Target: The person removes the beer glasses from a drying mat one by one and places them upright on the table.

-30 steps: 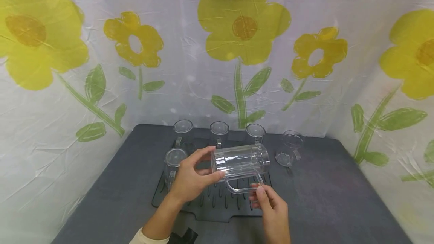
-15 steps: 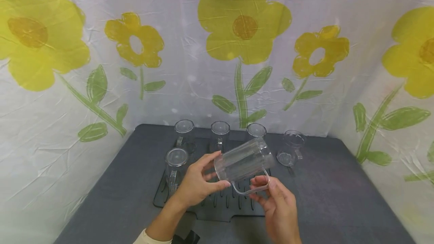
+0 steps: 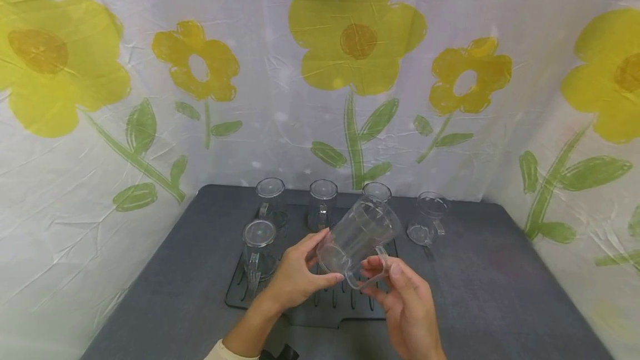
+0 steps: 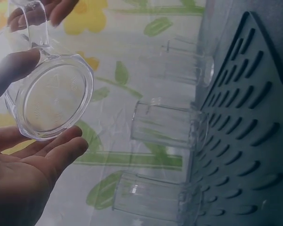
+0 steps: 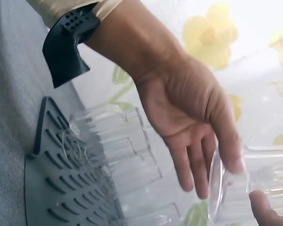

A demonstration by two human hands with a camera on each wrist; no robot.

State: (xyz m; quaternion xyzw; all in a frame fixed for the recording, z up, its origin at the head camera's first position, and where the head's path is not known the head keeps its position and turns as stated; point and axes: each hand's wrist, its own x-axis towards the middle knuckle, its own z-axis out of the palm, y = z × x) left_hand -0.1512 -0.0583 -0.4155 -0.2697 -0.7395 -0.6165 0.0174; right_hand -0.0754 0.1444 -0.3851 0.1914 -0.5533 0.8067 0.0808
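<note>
Both hands hold a clear mug (image 3: 357,232) above the mat, tilted with its base toward the lower left and its far end up to the right. My left hand (image 3: 295,271) grips the base end between thumb and fingers; the left wrist view shows the mug's round base (image 4: 56,99) face on. On the lower right, my right hand (image 3: 410,296) pinches the mug's handle (image 3: 370,279) between thumb and fingers. Behind and to the left, similar mugs stand on a dark ridged drying mat (image 3: 345,313), among them a near-left mug (image 3: 259,254).
A back row has a left mug (image 3: 270,199), a middle mug (image 3: 323,201) and a partly hidden right mug (image 3: 377,190). Off the mat, another clear mug (image 3: 425,221) stands to the right on the grey table (image 3: 500,293). A flowered curtain (image 3: 270,104) hangs behind.
The held mug has gone from nearly level to steeply tilted, its far end swinging up and its base now showing. The right hand has shifted slightly rightward with the handle.
</note>
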